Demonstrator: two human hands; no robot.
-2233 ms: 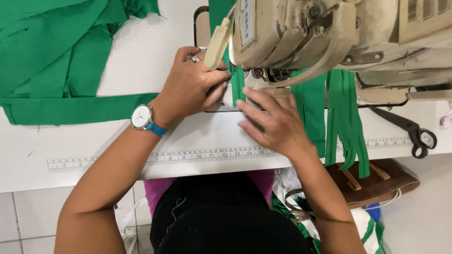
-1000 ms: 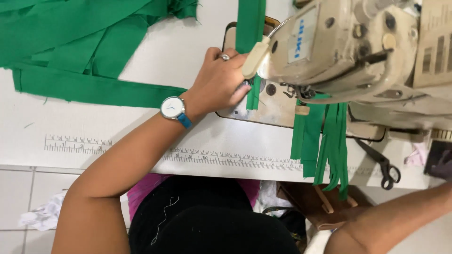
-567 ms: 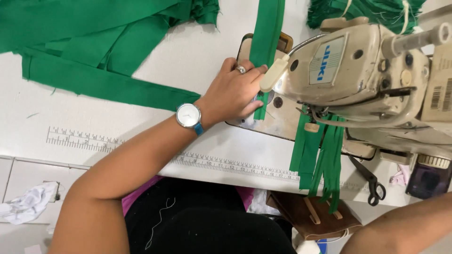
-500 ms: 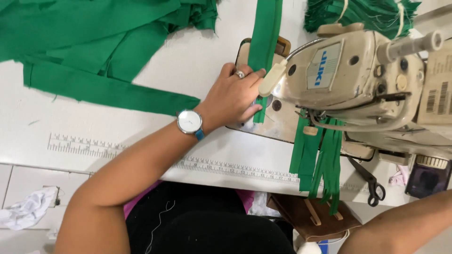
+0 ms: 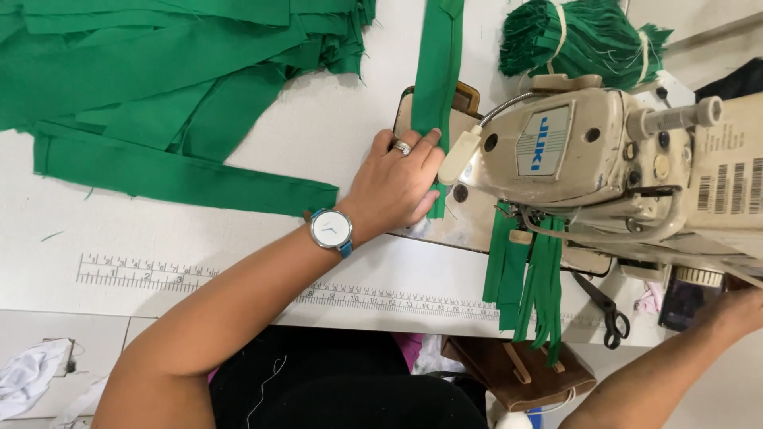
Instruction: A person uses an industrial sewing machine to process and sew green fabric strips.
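Centre frame: your left hand (image 5: 393, 187) now presses flat, fingers spread, on the long green fabric strip (image 5: 437, 75) beside the cream sewing machine (image 5: 588, 155) | lower right: your right hand (image 5: 735, 310) has dropped off the strip, grip unclear.

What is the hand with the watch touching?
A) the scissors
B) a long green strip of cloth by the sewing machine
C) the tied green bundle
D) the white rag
B: the left hand lies flat with its fingers on the green strip that runs under the sewing machine; the scissors hang well off to the side, untouched.
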